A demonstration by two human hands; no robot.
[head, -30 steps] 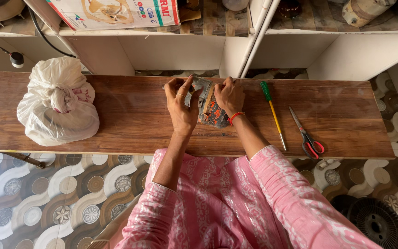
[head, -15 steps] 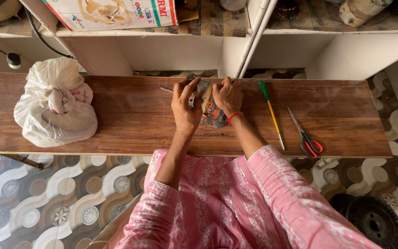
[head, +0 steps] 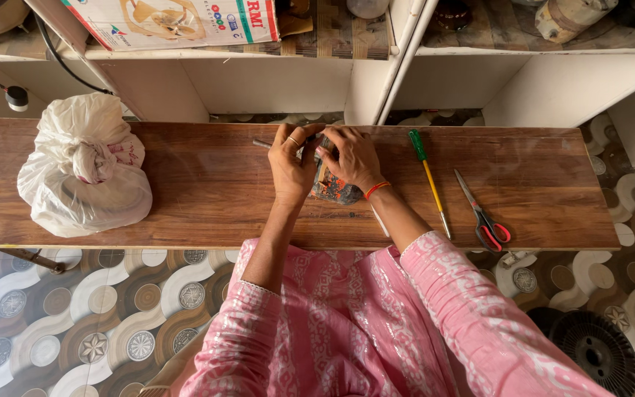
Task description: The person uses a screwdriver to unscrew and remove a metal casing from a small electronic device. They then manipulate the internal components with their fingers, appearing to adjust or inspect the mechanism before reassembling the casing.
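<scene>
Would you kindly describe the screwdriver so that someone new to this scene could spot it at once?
Find the long wooden board lying across the picture below the white shelves. Just right of the two hands, the left hand and right hand, working at its middle lies the screwdriver. Its green handle and thin yellow shaft set it apart from the red-handled scissors further right.

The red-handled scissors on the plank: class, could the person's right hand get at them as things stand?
Probably yes. The scissors lie in the open, just beyond the screwdriver, on the right hand's side; that hand would first have to release the small object.
</scene>
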